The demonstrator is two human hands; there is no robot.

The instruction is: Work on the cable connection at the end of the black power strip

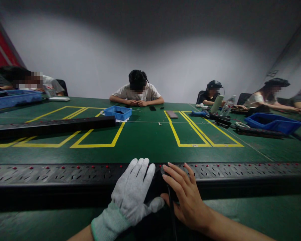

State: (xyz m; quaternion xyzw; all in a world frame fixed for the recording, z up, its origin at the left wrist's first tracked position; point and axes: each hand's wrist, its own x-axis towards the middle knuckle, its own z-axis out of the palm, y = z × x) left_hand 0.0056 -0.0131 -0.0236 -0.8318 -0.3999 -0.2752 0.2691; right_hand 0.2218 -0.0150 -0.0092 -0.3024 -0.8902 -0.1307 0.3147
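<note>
A long black power strip (65, 174) with rows of sockets and small red dots lies across the table in front of me. My left hand (131, 190), in a grey-white glove, rests on its middle with the fingers stretched out. Just to the right, my bare right hand (187, 197) curls around a dark piece against the strip. From that piece a black cord (173, 217) runs down toward me. The piece looks like a plug, but my fingers and shadow hide most of it. My two thumbs nearly meet below the strip's front edge.
Another dark strip (90, 126) lies farther back at left. Blue bins (117, 113) stand on the green table (145, 137), which has yellow tape lines. A bottle (228, 105), tools and cables sit at right. Several people are seated around the far side.
</note>
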